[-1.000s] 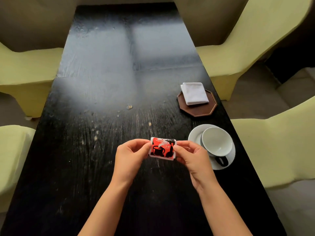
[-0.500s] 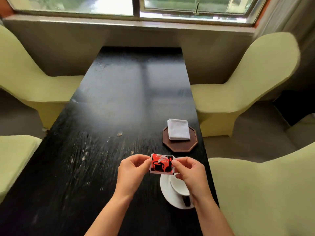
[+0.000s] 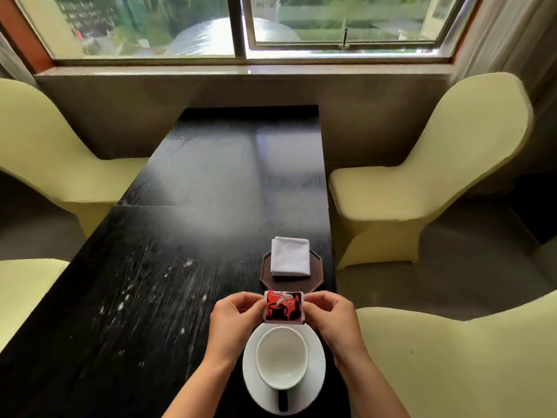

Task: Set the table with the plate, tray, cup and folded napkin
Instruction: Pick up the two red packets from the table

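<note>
Nearest me, the white cup [image 3: 281, 357] sits empty on its white plate [image 3: 316, 375], close to the table's [image 3: 168, 267] right edge; the cup's dark handle points toward me, and the plate's near rim falls almost at the bottom of the frame. My forearms run out of view below. Just above the cup I hold a small red-and-black sachet [image 3: 284, 306] printed with a cup design; its small lettering is too blurred to read. My left hand [image 3: 233, 319] has its grip pinching the sachet's left edge, and my right hand [image 3: 330, 316] pinches the right edge, the fingertips partly hidden behind the packet. Beyond it lies the dark octagonal tray [image 3: 316, 279], its near edge covered by the sachet, with the folded white napkin [image 3: 290, 257] resting on it. Pale specks dot the black tabletop. Yellow-covered chairs [image 3: 428, 176] flank both sides, cut off at the frame edges, below a window [image 3: 241, 25].
</note>
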Motion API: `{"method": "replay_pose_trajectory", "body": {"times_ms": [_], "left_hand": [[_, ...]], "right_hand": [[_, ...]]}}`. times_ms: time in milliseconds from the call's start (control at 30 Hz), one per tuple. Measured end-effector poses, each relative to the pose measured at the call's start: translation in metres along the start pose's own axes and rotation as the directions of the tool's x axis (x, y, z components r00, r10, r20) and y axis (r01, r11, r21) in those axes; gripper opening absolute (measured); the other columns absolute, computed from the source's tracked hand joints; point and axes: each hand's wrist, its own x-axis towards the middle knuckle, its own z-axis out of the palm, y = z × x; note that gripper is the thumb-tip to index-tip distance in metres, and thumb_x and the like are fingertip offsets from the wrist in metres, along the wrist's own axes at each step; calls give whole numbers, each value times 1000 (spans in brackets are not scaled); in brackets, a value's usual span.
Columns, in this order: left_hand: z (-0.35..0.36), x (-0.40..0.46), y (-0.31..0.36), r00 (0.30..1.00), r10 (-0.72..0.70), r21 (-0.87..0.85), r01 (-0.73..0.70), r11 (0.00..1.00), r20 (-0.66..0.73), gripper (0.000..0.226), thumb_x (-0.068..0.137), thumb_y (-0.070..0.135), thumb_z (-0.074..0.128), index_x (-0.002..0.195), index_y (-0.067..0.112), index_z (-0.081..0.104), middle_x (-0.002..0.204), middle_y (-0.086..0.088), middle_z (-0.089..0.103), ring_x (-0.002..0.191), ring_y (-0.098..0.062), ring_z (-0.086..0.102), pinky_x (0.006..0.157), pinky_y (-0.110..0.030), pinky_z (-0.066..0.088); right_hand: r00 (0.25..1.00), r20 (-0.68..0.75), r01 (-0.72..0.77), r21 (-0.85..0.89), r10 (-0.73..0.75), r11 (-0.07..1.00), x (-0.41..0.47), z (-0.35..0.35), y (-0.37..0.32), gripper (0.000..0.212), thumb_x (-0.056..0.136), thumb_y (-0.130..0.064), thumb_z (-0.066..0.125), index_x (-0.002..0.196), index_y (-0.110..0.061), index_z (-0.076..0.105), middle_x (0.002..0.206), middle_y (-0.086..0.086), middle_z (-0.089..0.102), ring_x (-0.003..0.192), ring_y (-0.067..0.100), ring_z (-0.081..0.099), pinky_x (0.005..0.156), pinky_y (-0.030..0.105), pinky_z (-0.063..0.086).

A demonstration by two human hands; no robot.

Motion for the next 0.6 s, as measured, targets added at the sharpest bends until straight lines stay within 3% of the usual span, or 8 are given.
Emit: {"method": "replay_pose_trajectory", "body": {"times_ms": [67,200,367,600], "left_hand": [[5,12,-6,1000,-6,58,5,998,14,17,75,13,72,67,27,75,64,4,73,58,-3,65,56,-21,50],[21,49,-18,999,6,167,-14,986,45,18,75,14,72,65,28,75,64,7,73,61,-6,66,65,-32,56],[49,104,-42,999,23,267,-30,963,32,8,75,17,71,73,24,77,67,9,73,64,2,65,68,-23,52],[66,145,-81,999,-11,355,22,935,-33,9,78,21,71,83,17,77,81,1,75,76,-7,64,72,-21,42]], "right_hand": [[1000,-19,-24,-24,23,999,12,0,8,9,74,-2,70,73,-10,72,75,12,73,70,20,67,66,38,56],[998,-36,-52,-76,49,996,48,1,23,11,76,1,66,74,-9,71,69,4,70,55,3,60,48,15,45],[996,-89,-46,-209,27,977,107,5,44,18,73,-3,66,66,-20,67,70,3,69,67,17,61,67,33,50],[991,-131,-38,-361,-11,932,154,21,73,16,72,-8,66,65,-22,64,66,-6,64,71,14,60,66,22,41]]}}
